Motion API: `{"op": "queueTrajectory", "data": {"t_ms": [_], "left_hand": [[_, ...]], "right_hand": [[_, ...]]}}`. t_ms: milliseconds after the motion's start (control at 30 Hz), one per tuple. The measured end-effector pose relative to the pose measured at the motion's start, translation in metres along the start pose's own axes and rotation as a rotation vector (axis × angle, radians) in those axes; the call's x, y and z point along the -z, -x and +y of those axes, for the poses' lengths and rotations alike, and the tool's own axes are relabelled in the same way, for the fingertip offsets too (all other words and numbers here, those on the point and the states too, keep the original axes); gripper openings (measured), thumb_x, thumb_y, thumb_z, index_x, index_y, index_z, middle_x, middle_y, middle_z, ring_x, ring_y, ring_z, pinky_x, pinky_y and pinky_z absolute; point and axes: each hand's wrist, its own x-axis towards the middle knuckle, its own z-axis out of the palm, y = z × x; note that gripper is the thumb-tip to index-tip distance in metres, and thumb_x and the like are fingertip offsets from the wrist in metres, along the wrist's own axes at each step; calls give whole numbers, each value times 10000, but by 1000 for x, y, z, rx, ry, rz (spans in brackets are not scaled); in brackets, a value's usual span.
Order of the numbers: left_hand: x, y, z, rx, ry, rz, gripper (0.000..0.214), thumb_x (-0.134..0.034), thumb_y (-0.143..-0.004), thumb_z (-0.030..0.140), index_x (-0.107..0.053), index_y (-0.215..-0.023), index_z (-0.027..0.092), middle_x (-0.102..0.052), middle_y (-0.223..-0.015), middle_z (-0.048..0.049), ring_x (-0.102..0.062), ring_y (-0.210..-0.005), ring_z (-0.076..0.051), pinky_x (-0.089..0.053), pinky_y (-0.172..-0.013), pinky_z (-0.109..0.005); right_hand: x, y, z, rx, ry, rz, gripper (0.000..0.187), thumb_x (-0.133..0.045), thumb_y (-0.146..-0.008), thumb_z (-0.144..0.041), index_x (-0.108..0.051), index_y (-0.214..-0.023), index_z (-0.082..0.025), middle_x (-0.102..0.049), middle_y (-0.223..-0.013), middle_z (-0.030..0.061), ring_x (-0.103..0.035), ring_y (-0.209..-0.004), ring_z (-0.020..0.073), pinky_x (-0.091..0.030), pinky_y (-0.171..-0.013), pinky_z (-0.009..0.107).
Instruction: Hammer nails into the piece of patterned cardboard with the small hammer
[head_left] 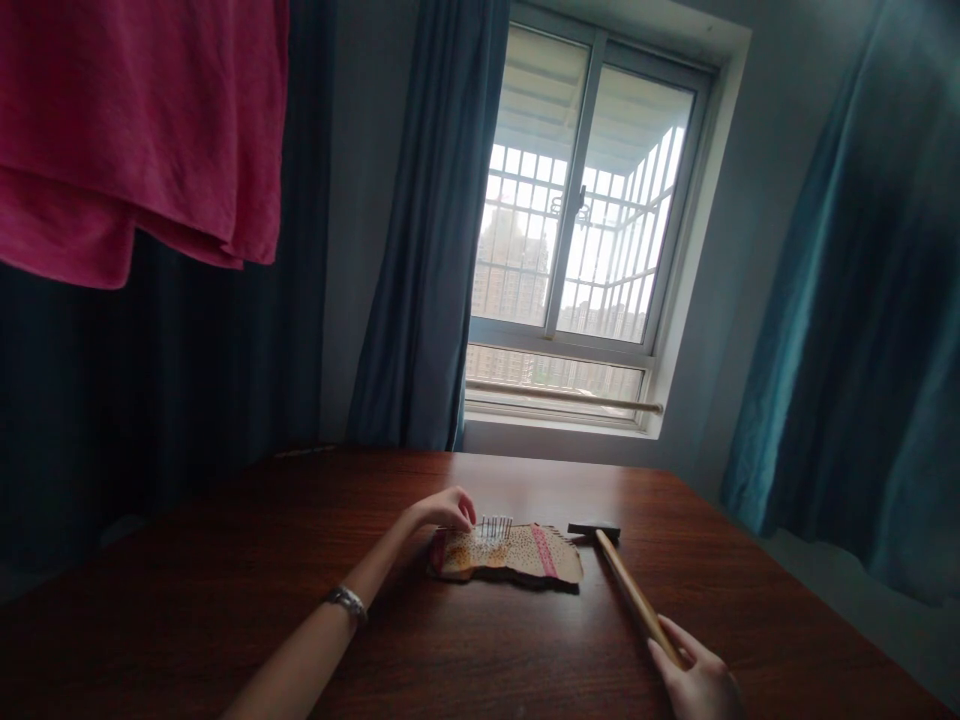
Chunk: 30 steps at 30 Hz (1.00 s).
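Observation:
A flat, ragged-edged piece of board point(510, 558) with a speckled pattern and a pink stripe lies on the brown wooden table point(225, 600). Several thin nails point(495, 526) stand upright in a row near its far edge. My left hand point(447, 510) rests at the board's left end, fingers curled close to the nails; a bracelet sits on that wrist. My right hand point(697, 680) grips the end of a hammer's wooden handle point(634, 598). The hammer's dark head point(594, 531) lies on the table just right of the board.
A window point(577, 240) with bars outside is straight ahead, with blue curtains point(427, 230) on both sides. A pink cloth point(142, 130) hangs at the upper left. The table's right edge point(787, 590) runs toward the floor.

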Motion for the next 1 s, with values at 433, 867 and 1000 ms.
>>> {"op": "queueTrajectory", "data": {"t_ms": [433, 867, 1000], "left_hand": [[-2, -3, 1, -1, -185, 51, 524, -698, -495, 324, -656, -993, 169, -629, -938, -54, -553, -938, -245, -442, -730, -270], [-15, 5, 14, -115, -118, 127, 446, -697, -538, 319, -670, -959, 176, -621, -945, -48, -549, -940, -239, -423, -796, -294], [-24, 3, 14, -111, -108, 216, 408, -684, -549, 320, -683, -923, 157, -633, -916, -48, -560, -900, -222, -425, -754, -271]], "right_hand": [[0, -3, 4, 88, 404, -115, 451, -409, -773, -358, -567, -1141, -152, -663, -991, 112, -615, -912, 252, -450, -743, 292], [-11, -3, 16, 251, 728, -25, 385, -439, -783, -258, -598, -1094, -96, -611, -946, 145, -599, -856, 262, -431, -801, 337], [-17, -5, 0, 324, 699, 100, 431, -450, -766, -233, -552, -1165, -107, -588, -986, 149, -581, -870, 280, -418, -807, 370]]}}
